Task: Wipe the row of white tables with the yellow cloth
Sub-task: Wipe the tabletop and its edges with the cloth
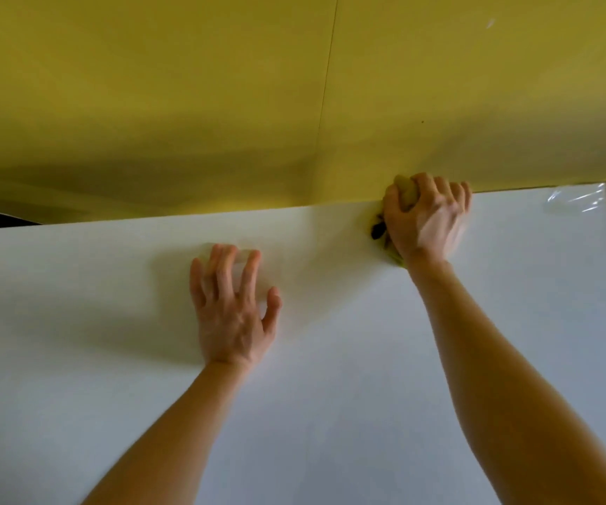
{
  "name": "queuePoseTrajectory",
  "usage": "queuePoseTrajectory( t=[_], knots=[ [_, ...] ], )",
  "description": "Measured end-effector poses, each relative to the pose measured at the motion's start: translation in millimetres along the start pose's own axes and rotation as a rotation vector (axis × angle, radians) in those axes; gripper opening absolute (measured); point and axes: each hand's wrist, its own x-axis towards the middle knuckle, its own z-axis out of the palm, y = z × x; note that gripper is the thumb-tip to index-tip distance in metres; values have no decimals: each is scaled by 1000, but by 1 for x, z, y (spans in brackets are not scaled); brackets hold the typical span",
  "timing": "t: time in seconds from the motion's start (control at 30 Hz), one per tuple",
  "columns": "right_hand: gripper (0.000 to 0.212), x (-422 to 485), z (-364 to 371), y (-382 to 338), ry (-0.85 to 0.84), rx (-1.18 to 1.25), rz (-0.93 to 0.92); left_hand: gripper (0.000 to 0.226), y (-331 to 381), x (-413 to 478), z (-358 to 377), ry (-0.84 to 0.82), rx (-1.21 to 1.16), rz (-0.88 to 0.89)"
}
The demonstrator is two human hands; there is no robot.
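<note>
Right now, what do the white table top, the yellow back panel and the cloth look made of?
The white table top: smooth laminate or painted board, probably; matte-satin, soft shadows, no grain. The yellow back panel: rigid sheet, matte; a thin straight seam splits it. The yellow cloth: soft fabric, bunched under the right hand; weave too blurred to tell.

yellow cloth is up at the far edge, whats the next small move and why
Probably draw the yellow cloth back toward the near side. The right hand grips it bunched at the far edge of the white table, against the yellow wall, so it cannot go farther; the left hand rests open on the tabletop.
</note>
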Motion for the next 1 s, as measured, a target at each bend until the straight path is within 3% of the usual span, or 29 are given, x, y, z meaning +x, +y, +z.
queuePoseTrajectory(
  t=[0.07,0.17,0.23,0.37,0.5,0.57,0.67,0.77,0.87,0.93,1.0],
  knots=[
    [32,-25,15,-58,-62,63,-61,58,0,0,1,15,-6,-1],
    [28,-67,32,-152,-231,232,-316,59,1,0,3,53,4,-37],
    [30,-71,34,-174,-299,290,-422,60,2,-1,4,76,-9,-46],
    [39,-27,25,-86,-287,217,-456,59,3,0,3,67,-29,-42],
    [35,30,-25,52,-99,98,-196,56,5,-1,0,79,-40,-9],
    [37,41,-32,73,-38,18,-24,54,4,0,2,90,-17,15],
    [39,19,-12,24,-44,-49,36,54,3,0,1,87,-17,23],
    [31,-31,12,-81,-160,88,-227,54,3,1,2,76,13,15],
    [30,-62,22,-148,-268,180,-371,54,4,2,-1,38,36,-3],
    [34,-51,21,-138,-297,176,-442,53,4,3,-1,48,39,10],
    [38,-27,15,-86,-291,135,-445,54,3,2,-1,63,36,29]
  ],
)
